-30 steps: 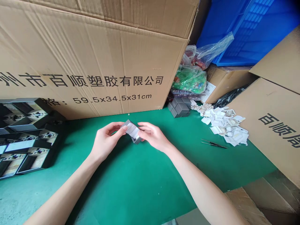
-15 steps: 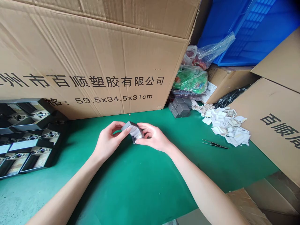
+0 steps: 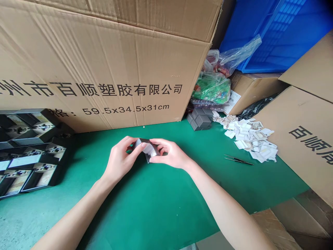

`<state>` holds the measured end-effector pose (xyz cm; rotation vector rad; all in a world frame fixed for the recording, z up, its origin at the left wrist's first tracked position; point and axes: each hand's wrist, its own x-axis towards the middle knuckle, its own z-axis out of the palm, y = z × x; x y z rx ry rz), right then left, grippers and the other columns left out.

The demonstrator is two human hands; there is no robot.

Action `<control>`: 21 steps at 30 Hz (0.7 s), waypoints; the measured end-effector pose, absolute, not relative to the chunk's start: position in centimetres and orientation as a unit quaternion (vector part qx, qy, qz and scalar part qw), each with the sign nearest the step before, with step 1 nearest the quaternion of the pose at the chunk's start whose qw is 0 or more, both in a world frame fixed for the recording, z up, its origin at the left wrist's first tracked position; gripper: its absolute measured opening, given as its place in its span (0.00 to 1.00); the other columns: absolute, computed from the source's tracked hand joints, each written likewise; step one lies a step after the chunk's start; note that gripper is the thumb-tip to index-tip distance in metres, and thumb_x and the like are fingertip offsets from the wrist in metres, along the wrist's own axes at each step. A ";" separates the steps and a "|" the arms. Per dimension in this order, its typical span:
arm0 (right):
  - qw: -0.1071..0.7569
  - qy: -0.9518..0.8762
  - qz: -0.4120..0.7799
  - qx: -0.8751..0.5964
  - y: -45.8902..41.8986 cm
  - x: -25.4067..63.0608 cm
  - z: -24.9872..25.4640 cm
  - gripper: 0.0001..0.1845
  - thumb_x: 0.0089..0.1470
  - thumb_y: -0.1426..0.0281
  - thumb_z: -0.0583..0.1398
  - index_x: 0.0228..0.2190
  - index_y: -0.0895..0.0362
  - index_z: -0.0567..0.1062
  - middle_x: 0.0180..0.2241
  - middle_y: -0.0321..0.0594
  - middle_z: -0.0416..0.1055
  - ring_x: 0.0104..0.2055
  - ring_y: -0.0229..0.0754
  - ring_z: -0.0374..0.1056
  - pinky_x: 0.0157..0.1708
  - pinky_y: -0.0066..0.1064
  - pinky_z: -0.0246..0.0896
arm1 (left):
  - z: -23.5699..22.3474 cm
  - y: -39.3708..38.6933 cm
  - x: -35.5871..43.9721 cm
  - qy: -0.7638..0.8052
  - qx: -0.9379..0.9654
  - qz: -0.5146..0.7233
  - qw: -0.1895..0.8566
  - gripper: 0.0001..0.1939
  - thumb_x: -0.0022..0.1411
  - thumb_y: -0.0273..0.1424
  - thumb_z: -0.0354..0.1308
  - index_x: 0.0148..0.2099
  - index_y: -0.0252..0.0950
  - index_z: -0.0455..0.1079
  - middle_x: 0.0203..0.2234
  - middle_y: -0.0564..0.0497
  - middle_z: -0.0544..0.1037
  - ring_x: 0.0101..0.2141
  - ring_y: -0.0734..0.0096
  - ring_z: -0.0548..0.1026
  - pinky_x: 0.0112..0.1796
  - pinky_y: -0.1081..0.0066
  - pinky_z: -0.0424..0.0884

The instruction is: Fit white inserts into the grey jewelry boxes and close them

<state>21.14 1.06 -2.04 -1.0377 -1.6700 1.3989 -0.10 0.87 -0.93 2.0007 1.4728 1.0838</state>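
A small dark grey box with a pale lining is held between my two hands, tilted above the green table. My left hand is closed on its left side, the thumb lying over the pale inside. On the right side, my right hand grips it between thumb and fingers. The fingers hide part of the box, and I cannot make out the detail inside it.
Stacked open black boxes stand at the left. A large carton closes off the back. To the right are grey boxes, a heap of white pieces, tweezers, bagged items and another carton.
The box has tipped slightly and sits a little lower in my hands. Both hands keep their hold, with the left thumb still at the pale inside.
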 end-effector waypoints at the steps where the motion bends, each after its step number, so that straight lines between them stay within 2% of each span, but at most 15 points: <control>1: 0.355 -0.646 0.545 -0.399 1.0 21.2 -2.0 0.41 0.43 0.61 0.73 0.58 0.52 0.70 0.48 0.41 0.74 0.37 0.36 0.65 0.38 0.31 0.64 | -0.9 0.9 -0.1 0.533 0.725 0.387 0.200 0.15 0.65 0.45 0.55 0.38 0.39 0.73 0.32 0.52 0.74 0.31 0.69 0.70 0.32 0.72 0.67; 7: 0.346 -0.635 0.559 -0.405 1.0 21.1 -1.7 0.39 0.43 0.61 0.73 0.56 0.54 0.72 0.47 0.42 0.74 0.36 0.36 0.66 0.38 0.31 0.65 | -0.8 0.9 -0.2 0.535 0.744 0.363 0.170 0.17 0.67 0.45 0.52 0.37 0.38 0.73 0.27 0.53 0.71 0.27 0.70 0.67 0.27 0.71 0.61; 14: 0.343 -0.627 0.566 -0.411 0.9 21.0 -1.7 0.37 0.41 0.60 0.73 0.53 0.56 0.74 0.44 0.41 0.75 0.35 0.35 0.67 0.38 0.31 0.66 | -0.6 1.1 -0.3 0.545 0.742 0.343 0.188 0.19 0.65 0.47 0.52 0.36 0.38 0.74 0.27 0.52 0.73 0.27 0.68 0.69 0.28 0.71 0.63; 19: 0.350 -0.613 0.585 -0.400 0.9 21.0 -1.9 0.31 0.50 0.61 0.68 0.54 0.57 0.73 0.38 0.41 0.77 0.36 0.39 0.72 0.39 0.33 0.68 | -0.8 1.1 -0.4 0.565 0.701 0.348 0.259 0.21 0.63 0.51 0.54 0.40 0.38 0.74 0.30 0.51 0.78 0.28 0.68 0.71 0.29 0.71 0.67; 21: 0.363 -0.609 0.579 -0.403 1.1 21.1 -2.2 0.29 0.52 0.62 0.67 0.55 0.56 0.73 0.39 0.41 0.77 0.35 0.38 0.72 0.37 0.32 0.68 | -0.9 1.1 -0.3 0.560 0.693 0.354 0.284 0.21 0.63 0.51 0.55 0.43 0.38 0.72 0.32 0.52 0.78 0.28 0.69 0.72 0.30 0.72 0.68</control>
